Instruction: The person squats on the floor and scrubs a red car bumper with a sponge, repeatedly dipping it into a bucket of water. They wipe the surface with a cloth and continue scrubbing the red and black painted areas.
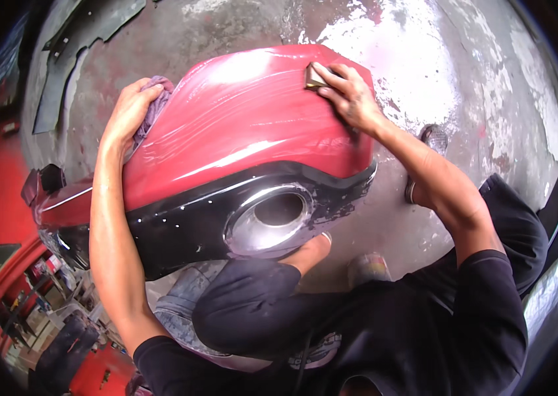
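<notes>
A red car bumper (239, 125) with a black lower part (180, 221) lies across my legs, its painted face wet and streaked. An oval silver exhaust trim (259, 239) sits in the black section. At the bumper's far left edge, my left hand (128, 112) grips a crumpled purple cloth (155, 109), closed around it. On the upper right of the red face, my right hand (350, 92) presses a small brown sanding block (314, 78) to the paint, fingers over its top and side. The block's underside is hidden.
Grey concrete floor (417, 72) with wet, bright patches and peeling paint surrounds the bumper. A dark trim panel (61, 72) lies at the far left. Cluttered shelves (48, 297) and red surfaces stand at lower left. My sandalled foot (421, 191) rests right of the bumper.
</notes>
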`<state>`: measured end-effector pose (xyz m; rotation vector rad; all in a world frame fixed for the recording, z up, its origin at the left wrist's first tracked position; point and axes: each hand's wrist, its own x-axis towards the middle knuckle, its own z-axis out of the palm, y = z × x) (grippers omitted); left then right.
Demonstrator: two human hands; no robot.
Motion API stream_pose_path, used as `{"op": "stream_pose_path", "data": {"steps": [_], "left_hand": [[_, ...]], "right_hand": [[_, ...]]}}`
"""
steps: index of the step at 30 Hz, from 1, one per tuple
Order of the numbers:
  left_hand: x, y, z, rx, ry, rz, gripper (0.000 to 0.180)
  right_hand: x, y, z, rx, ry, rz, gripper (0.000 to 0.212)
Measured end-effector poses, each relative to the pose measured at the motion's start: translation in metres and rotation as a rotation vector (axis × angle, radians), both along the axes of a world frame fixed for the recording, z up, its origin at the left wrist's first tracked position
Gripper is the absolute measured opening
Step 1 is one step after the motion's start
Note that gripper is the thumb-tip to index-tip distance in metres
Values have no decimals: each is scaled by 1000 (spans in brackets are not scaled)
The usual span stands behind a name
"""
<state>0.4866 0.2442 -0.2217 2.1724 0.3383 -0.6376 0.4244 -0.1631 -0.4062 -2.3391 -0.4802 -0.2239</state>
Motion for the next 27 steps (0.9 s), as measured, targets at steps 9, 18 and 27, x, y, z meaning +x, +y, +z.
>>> {"op": "stream_pose_path", "data": {"steps": [9, 18, 27], "left_hand": [[-14, 0, -5, -99, -1, 121, 26], [-7, -2, -4, 79, -64, -145, 29], [-3, -22, 12, 145, -9, -142, 29]], "right_hand": [[35, 115, 39, 294, -21, 365, 38], [19, 191, 90, 346, 105, 238, 43], [28, -17, -35, 245, 133, -220, 16]]}}
